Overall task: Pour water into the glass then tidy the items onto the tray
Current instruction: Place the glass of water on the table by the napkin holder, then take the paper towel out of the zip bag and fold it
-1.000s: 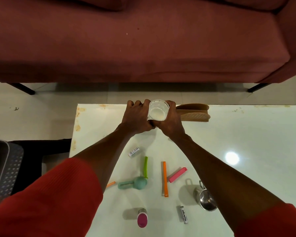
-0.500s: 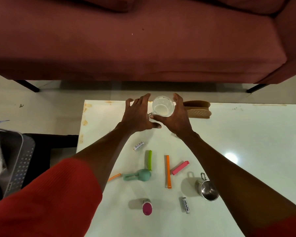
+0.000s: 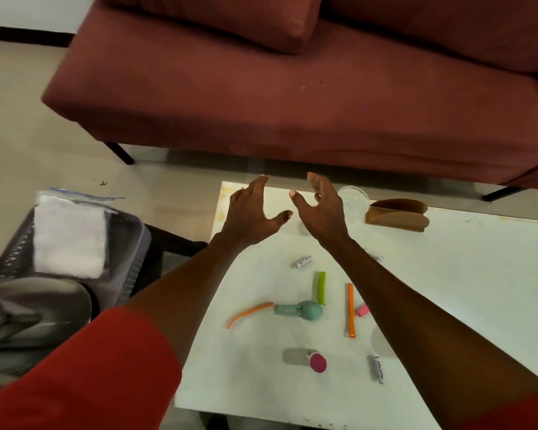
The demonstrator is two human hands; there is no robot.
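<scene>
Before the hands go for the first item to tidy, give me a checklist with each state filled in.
1. Left hand free: ok, fingers spread, holding nothing.
2. Right hand free: ok, open, clear of the glass.
3. Glass set down upright: ok, it stands on the table beside the brown holder.
4. Water in the glass: cannot tell, too blurred.
5. Small items reachable: ok, the green clip, orange clip, teal tool and pink-capped tube lie loose between the forearms.
6. Tray ready: cannot tell; a grey basket holding a white cloth sits left of the table, no tray identified.
</scene>
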